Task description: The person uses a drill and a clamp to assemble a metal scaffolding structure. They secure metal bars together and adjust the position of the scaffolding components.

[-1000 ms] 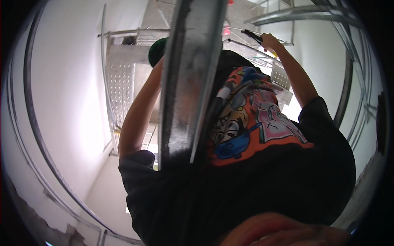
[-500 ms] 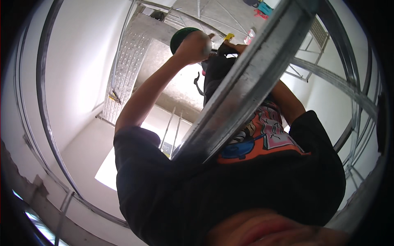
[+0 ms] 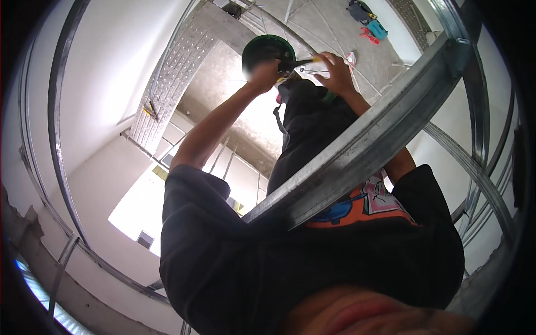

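Beside a dark green round tub (image 3: 269, 47), my left hand (image 3: 264, 76) is closed, partly blurred. A dark tool with a yellow end (image 3: 303, 63), its exact kind unclear, reaches from its fingers toward my right hand (image 3: 338, 77). The right hand's fingers and thumb are spread apart close to the tool's yellow end. Whether a fingertip touches it cannot be made out. Small items below the tool, between the hands, are too small to name.
A metal channel (image 3: 368, 131) crosses diagonally in front of my chest. More metal studs (image 3: 58, 111) stand left and right. Below are a perforated scaffold plank (image 3: 181, 61) with a small yellow-handled tool (image 3: 150, 111) on it, and the floor with bags (image 3: 377, 29).
My right hand has come out from behind the metal channel and its fingers have spread. The tool now lies between both hands. The view has shifted, showing more floor.
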A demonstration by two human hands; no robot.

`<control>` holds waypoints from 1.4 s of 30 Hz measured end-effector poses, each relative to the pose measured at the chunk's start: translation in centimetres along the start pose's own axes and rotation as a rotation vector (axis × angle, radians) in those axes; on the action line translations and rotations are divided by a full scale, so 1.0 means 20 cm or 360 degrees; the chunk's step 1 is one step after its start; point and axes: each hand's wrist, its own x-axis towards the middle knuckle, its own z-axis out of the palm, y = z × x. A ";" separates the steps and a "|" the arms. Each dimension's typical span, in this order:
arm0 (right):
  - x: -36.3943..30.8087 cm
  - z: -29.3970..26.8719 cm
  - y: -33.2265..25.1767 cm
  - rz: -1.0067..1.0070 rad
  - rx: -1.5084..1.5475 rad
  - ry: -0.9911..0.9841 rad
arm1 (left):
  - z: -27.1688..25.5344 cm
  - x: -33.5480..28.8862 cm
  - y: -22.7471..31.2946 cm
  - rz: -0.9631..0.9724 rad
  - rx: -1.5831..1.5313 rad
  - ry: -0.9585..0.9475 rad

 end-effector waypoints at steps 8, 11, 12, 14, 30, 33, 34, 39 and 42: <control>-0.41 0.34 0.32 0.0172 -0.0277 -0.1657 | 0.29 0.03 -0.43 -0.0923 -0.0359 0.0557; -0.31 0.21 0.17 0.0609 -0.0400 -0.1573 | 0.44 0.09 -0.53 -0.1170 -0.0487 0.0846; -0.33 0.22 0.17 0.0690 -0.0380 -0.1605 | 0.44 0.11 -0.53 -0.1247 -0.0595 0.0786; -0.37 0.22 0.19 0.0843 -0.0340 -0.1668 | 0.45 0.14 -0.55 -0.1406 -0.0809 0.0668; -0.41 0.27 0.24 0.0017 -0.0903 -0.1638 | 0.48 0.18 -0.63 -0.1169 -0.1448 0.0602; -0.39 0.27 0.22 -0.0229 -0.1055 -0.1726 | 0.46 0.18 -0.65 -0.1276 -0.1556 0.0343; -0.37 0.27 0.19 -0.0172 -0.1024 -0.1787 | 0.39 0.18 -0.60 -0.1401 -0.1368 0.0160; -0.36 0.27 0.17 -0.0024 -0.0960 -0.1825 | 0.27 0.09 -0.54 -0.1588 0.0268 -0.0532; -0.34 0.30 0.20 -0.0046 -0.1076 -0.1903 | 0.33 -0.08 -0.62 -0.1043 0.0424 -0.0556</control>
